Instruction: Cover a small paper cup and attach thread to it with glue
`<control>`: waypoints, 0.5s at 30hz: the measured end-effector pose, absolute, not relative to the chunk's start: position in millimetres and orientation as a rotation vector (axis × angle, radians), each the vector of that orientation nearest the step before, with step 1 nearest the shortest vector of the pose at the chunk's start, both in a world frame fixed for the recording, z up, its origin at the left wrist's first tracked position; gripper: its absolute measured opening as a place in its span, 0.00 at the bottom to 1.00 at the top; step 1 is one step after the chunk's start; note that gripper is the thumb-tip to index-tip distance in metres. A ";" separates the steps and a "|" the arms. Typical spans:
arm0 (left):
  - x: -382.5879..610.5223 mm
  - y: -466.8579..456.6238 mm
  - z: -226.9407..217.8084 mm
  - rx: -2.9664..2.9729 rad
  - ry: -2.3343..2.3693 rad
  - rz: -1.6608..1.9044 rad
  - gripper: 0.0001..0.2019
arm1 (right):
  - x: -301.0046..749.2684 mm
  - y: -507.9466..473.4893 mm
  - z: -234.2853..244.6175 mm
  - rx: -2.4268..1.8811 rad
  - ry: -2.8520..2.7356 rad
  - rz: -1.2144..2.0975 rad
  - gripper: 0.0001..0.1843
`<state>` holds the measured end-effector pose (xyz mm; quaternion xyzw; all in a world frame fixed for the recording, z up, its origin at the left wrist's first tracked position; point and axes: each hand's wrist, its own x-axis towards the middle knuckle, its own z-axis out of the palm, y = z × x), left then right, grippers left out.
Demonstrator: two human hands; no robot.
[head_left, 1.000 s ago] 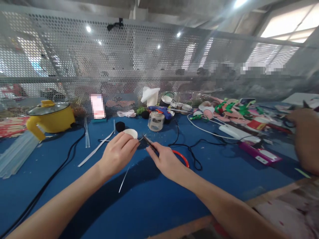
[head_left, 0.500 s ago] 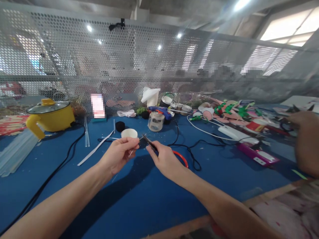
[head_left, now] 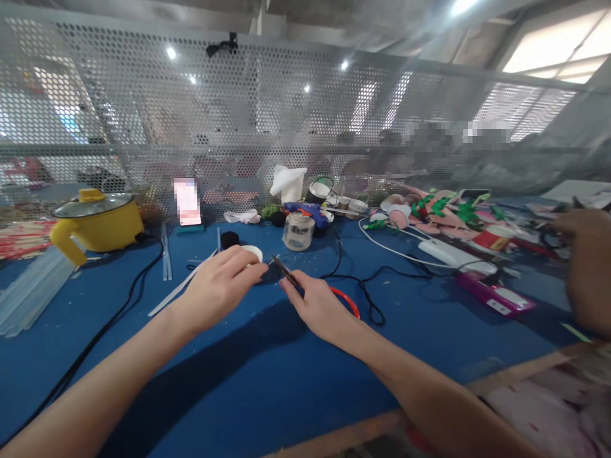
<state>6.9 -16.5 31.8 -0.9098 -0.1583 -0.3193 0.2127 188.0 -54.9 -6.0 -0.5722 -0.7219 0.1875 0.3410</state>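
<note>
My right hand [head_left: 317, 302] is closed around a pair of scissors, its dark blades [head_left: 282, 268] pointing up and left. A red handle loop [head_left: 347, 300] shows beyond my knuckles. Just left of the blade tips is my left hand [head_left: 222, 280], back upward, with thumb and fingers curled together; whatever lies between them is hidden. Behind its fingers, partly covered, sits a small white round cup [head_left: 252, 251]. A black ball of yarn or felt [head_left: 230, 240] rests beside that cup. A white strip [head_left: 172, 299] lies on the table, running under my left hand.
A clear jar [head_left: 298, 232] and a blue glue gun [head_left: 310, 213] stand behind the scissors. Left is a yellow pot [head_left: 100, 222] near clear glue sticks [head_left: 35, 292]. Right are cables, a purple power strip [head_left: 494, 296], and another person's arm [head_left: 589, 273]. A phone [head_left: 187, 202] stands at the back.
My left hand has turned palm down and shifted over the white cup, covering more of it. The thin strand seen at its fingers is out of sight. My right hand with the scissors has hardly moved.
</note>
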 end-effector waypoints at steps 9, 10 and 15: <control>12.5 -13.4 19.9 -2.438 -0.422 -1.221 0.03 | 188.0 -55.7 -7.7 -1.474 -1.881 0.522 0.14; 14.8 -15.8 19.9 -2.497 -0.535 -1.317 0.03 | 188.0 -55.6 -8.0 -1.473 -1.878 0.506 0.14; 29.5 -25.0 19.9 -2.849 -1.846 -2.155 0.08 | 187.3 -54.0 -10.1 -1.443 -1.857 0.395 0.13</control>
